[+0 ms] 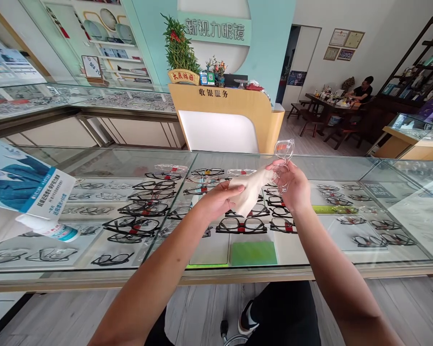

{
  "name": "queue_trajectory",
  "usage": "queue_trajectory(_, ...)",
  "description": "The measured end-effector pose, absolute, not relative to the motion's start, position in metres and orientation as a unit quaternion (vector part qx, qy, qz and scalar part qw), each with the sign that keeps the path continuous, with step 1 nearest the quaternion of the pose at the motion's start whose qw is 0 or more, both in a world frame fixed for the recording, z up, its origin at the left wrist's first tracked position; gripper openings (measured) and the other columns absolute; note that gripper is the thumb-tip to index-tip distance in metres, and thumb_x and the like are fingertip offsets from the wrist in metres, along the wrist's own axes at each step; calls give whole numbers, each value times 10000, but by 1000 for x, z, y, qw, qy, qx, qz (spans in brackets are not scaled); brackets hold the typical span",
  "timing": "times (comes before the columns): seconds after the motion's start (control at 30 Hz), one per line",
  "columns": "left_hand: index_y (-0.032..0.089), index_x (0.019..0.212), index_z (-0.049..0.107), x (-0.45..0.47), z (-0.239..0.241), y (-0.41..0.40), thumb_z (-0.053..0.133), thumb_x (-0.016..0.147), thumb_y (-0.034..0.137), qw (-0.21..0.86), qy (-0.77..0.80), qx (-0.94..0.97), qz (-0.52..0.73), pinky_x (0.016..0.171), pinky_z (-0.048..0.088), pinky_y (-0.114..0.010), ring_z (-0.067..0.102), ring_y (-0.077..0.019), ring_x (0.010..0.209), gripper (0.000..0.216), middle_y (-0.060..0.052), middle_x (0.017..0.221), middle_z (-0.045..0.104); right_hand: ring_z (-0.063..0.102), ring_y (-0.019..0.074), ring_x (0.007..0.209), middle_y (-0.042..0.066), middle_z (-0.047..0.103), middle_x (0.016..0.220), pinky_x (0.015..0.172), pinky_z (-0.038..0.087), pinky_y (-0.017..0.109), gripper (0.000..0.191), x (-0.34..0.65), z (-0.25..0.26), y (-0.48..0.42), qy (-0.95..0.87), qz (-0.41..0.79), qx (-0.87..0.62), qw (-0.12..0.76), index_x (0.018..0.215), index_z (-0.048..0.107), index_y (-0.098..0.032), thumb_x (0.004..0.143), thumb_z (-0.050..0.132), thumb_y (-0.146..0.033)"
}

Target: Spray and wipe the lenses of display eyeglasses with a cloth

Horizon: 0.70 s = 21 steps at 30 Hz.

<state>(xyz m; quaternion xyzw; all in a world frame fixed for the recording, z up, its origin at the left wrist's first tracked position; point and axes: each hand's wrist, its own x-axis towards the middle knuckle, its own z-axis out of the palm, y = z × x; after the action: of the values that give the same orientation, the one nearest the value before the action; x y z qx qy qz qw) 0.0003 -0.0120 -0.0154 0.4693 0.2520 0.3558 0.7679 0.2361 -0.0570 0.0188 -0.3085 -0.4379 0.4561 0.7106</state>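
My right hand [296, 186] grips a pair of clear-framed eyeglasses [284, 150], raised over the glass counter with one lens upward. A cream-coloured cloth [251, 190] stretches between my hands and reaches the lower part of the glasses. My left hand [222, 198] pinches the cloth's left end between thumb and fingers. Part of the lower lens is hidden by my right fingers and the cloth. Beneath my hands, inside the display counter, dark-framed glasses [241, 226] with red tags lie in rows.
The glass display counter [209, 272] spans the view. On its left stand a white spray bottle [52, 228] and a printed advertising card [25, 178]. A wooden cashier desk [223, 98] is beyond. A person [363, 91] sits at a table far right.
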Motion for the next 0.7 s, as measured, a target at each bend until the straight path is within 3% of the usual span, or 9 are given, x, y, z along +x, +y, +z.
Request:
queue_trajectory(0.2,187,1058,897,2,-14,-16,1074,683,635,638,312,578,402,900,594,-388,769,-271,992,610,-92,1071,856,814,278,974,96,859,944,833,652,398,369,236,17,-56,-456,453,-309,701,998,841,-236,1001,758,-595)
queue_trajectory(0.27,197,1030,895,2,-11,-19,1030,727,676,570,309,634,421,956,592,-408,754,-316,1132,582,-120,1225,837,812,264,955,91,866,949,812,648,380,373,237,17,-56,-453,453,-312,701,992,846,-234,997,765,-598)
queue_trajectory(0.33,226,969,893,2,-5,-25,991,789,665,496,289,680,456,1115,568,-461,667,-384,1406,486,-146,1505,752,800,245,923,83,871,947,758,633,351,372,237,16,-55,-448,461,-321,695,978,851,-235,986,776,-600)
queue_trajectory(0.4,250,856,868,2,2,-31,960,849,632,432,279,704,489,1291,465,-511,506,-415,1616,393,-125,1717,624,793,238,907,75,869,931,725,617,336,379,237,16,-54,-450,481,-332,675,964,855,-239,971,788,-612)
queue_trajectory(0.47,259,769,830,1,8,-36,923,903,607,403,273,718,498,1380,361,-544,422,-420,1688,384,-100,1776,584,793,244,904,75,865,922,738,617,345,400,236,15,-54,-463,503,-340,646,960,860,-241,963,795,-635)
queue_trajectory(0.57,257,773,831,0,13,-39,899,927,587,412,247,723,497,1348,396,-544,522,-417,1611,370,-133,1594,743,799,260,931,84,868,943,825,640,377,430,233,14,-55,-484,528,-348,604,965,871,-239,961,796,-663)
queue_trajectory(0.63,244,849,863,-1,14,-39,917,899,583,431,252,709,498,1164,533,-486,697,-383,1350,346,-142,1302,852,804,270,975,83,875,962,899,651,397,423,232,14,-55,-492,531,-353,593,958,881,-247,964,793,-661)
queue_trajectory(0.7,223,910,876,-2,14,-37,944,850,581,439,283,688,504,908,571,-401,739,-302,1009,370,-103,1034,850,806,281,1020,76,885,974,990,651,424,391,232,14,-55,-492,517,-358,602,948,894,-265,970,786,-640)
